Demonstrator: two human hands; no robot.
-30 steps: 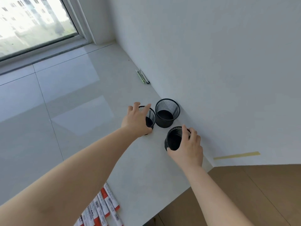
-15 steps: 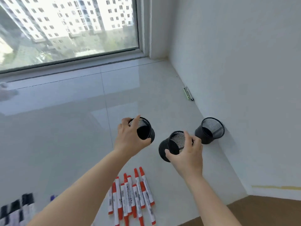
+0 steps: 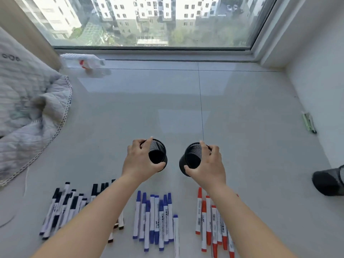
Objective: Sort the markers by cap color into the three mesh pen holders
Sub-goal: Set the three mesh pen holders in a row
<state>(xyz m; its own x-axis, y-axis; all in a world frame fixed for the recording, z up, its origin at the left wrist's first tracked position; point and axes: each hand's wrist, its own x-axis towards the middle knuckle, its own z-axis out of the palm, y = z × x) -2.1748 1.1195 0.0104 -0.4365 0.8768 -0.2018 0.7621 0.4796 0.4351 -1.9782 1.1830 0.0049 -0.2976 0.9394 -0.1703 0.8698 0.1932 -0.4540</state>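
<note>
My left hand (image 3: 140,161) grips a black mesh pen holder (image 3: 157,152) by its rim, and my right hand (image 3: 208,165) grips a second black mesh holder (image 3: 191,158) the same way. Both holders are empty and sit side by side over the grey tiled surface, just beyond the markers. A third mesh holder (image 3: 328,180) stays at the right edge by the wall. Three groups of white markers lie near me: black-capped markers (image 3: 63,205) on the left, blue-capped markers (image 3: 155,216) in the middle, red-capped markers (image 3: 210,218) on the right, partly under my forearms.
A quilted grey blanket (image 3: 31,112) covers the left side. A clear plastic bottle (image 3: 83,61) lies by the window sill. A green-and-black object (image 3: 309,122) lies along the right wall. Bare tiles stretch between the holders and the window.
Both hands have carried their holders away from the right wall to the middle of the tiles behind the markers. The third holder stayed by the wall. My view swung left toward the window.
</note>
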